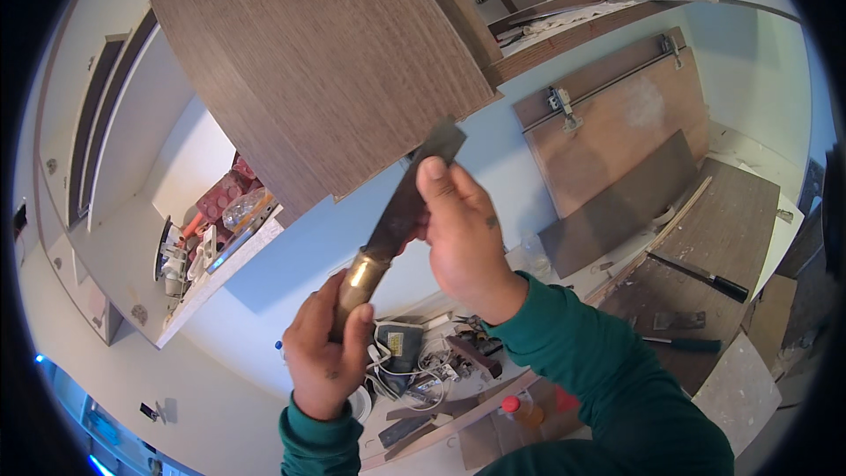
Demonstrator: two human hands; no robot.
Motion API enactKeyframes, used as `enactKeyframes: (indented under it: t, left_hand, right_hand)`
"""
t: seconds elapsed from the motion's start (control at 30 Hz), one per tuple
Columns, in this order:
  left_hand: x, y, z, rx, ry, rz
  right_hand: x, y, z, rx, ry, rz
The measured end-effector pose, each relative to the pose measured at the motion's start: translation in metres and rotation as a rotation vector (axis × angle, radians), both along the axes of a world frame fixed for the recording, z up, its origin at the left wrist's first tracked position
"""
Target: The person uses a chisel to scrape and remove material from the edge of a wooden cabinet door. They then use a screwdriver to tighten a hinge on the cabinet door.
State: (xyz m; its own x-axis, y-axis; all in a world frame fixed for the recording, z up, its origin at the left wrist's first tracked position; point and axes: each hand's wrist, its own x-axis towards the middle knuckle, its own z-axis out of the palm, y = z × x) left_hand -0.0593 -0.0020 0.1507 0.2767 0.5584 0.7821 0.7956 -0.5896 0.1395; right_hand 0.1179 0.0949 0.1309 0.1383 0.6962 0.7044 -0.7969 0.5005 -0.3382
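Note:
A chisel (394, 222) with a broad dark blade and a brass-coloured collar is held slantwise in front of a wood-grain cabinet panel (317, 62). My left hand (329, 344) is closed around its handle, most of which the fingers hide. Higher up, my right hand (463, 242) pinches the blade near its squared end, thumb on the upper face. The blade's tip reaches just past my right thumb, close to the panel's lower edge.
On the left, an open cabinet (198, 300) holds assorted items. Below my hands lie cables, a grey-green power tool (398, 357) and a red-capped bottle (522, 410). A hammer-like tool (701, 275) rests on boards at right. A hinged door panel (621, 115) leans behind.

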Motion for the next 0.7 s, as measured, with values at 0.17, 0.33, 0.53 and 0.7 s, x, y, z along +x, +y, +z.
enactKeyframes:
  t: [0.17, 0.33, 0.53, 0.7]
  left_hand:
    - [0.020, -0.001, 0.006, 0.040, 0.050, -0.027]
    - [0.013, -0.008, 0.002, 0.023, -0.015, -0.013]
    - [0.029, -0.013, 0.003, 0.044, 0.069, 0.046]
    - [0.015, -0.019, -0.005, -0.009, -0.026, 0.046]
  right_hand:
    - [0.021, 0.001, -0.001, 0.008, 0.004, -0.013]
    - [0.007, 0.002, 0.001, 0.031, 0.012, 0.005]
    - [0.019, 0.000, -0.002, -0.013, 0.007, 0.015]
    - [0.011, -0.008, 0.000, -0.011, -0.034, 0.075]
